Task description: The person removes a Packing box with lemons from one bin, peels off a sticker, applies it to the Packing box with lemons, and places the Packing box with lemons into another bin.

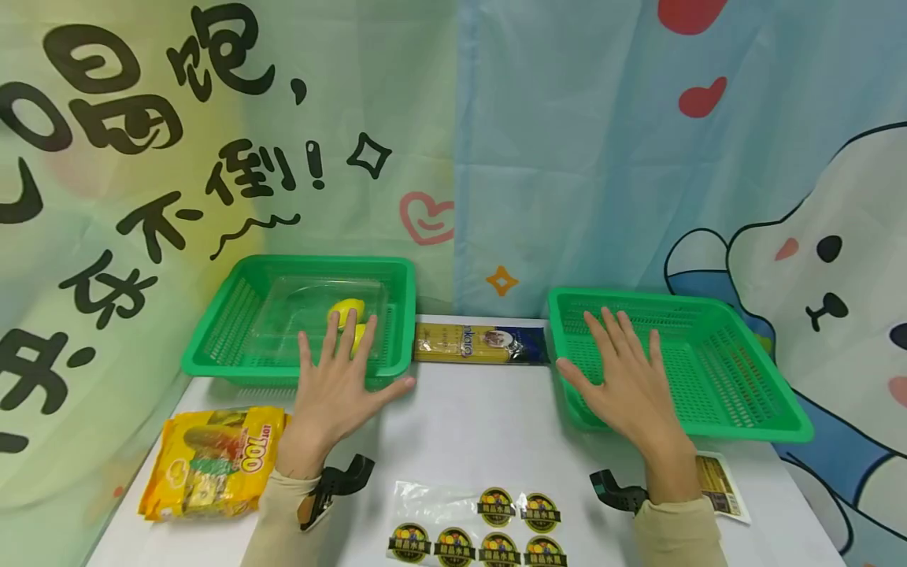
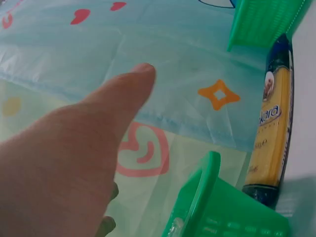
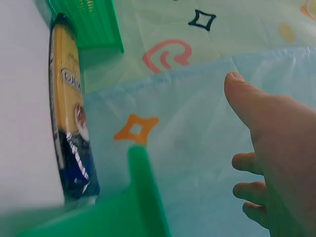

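My left hand [image 1: 336,402] is held with fingers spread over the front rim of the left green basket [image 1: 241,371], holding nothing. In that basket sits a clear plastic box [image 1: 283,315] with yellow, lemon-like fruits [image 1: 347,306], partly hidden by my fingers. My right hand [image 1: 631,390], also spread and holding nothing, overlaps the left part of the right green basket [image 1: 737,430]. Between the baskets lies a yellow and dark blue pasta packet [image 1: 482,344]. Each wrist view shows a thumb sticking out, with the packet [image 2: 271,118] beyond the left thumb and the same packet [image 3: 69,98] beyond the right.
A yellow food bag [image 1: 220,465] lies left of my left wrist. A clear sheet with round black stickers [image 1: 453,545] lies at the front of the white table [image 1: 468,425]. Partly behind my right wrist is a printed card [image 1: 723,488]. A printed curtain [image 1: 567,157] hangs behind.
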`<act>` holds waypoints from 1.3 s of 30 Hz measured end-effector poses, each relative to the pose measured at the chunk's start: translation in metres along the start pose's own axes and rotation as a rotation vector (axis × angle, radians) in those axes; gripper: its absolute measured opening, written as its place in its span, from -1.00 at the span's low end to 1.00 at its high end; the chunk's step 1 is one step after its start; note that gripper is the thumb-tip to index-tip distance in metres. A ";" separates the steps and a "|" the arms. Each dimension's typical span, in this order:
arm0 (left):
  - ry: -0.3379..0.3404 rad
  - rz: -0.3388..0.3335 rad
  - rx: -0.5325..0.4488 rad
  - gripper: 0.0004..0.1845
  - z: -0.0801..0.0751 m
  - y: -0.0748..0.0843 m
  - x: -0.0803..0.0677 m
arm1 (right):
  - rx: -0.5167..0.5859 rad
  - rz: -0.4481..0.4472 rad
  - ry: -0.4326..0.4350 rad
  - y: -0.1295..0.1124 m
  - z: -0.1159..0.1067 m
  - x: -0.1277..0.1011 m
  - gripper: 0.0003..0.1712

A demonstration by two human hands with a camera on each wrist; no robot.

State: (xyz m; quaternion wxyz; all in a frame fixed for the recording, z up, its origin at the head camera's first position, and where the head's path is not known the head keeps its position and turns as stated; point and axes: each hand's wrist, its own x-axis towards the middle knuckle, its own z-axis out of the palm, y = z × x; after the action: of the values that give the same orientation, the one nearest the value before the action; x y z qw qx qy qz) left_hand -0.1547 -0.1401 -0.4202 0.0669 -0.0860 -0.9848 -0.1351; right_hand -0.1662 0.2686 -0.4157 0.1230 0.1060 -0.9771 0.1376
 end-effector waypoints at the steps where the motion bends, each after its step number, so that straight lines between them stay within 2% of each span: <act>1: -0.004 -0.001 0.009 0.20 -0.001 -0.001 -0.001 | 0.000 -0.010 0.000 -0.003 0.000 0.003 0.05; 12: -0.049 -0.033 0.052 0.21 -0.011 -0.014 -0.010 | -0.036 -0.105 -0.035 -0.044 -0.002 0.034 0.06; 18: -0.043 -0.050 0.055 0.21 -0.014 -0.024 -0.016 | -0.041 -0.141 -0.052 -0.063 0.004 0.045 0.07; 22: -0.030 -0.051 0.048 0.09 -0.016 -0.030 -0.020 | -0.020 -0.158 -0.070 -0.074 0.009 0.051 0.07; 29: 0.025 -0.078 0.017 -0.28 -0.014 -0.042 -0.028 | 0.011 -0.220 -0.103 -0.094 0.020 0.061 0.03; 39: 0.059 -0.117 0.012 -0.36 -0.014 -0.064 -0.039 | 0.030 -0.273 -0.131 -0.122 0.032 0.073 0.02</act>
State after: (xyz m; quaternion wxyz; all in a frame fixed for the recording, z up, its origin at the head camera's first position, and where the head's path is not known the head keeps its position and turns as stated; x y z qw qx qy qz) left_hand -0.1272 -0.2107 -0.4293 0.0886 -0.0239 -0.9865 -0.1353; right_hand -0.2124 0.1316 -0.3965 0.0750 0.2483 -0.9574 0.1272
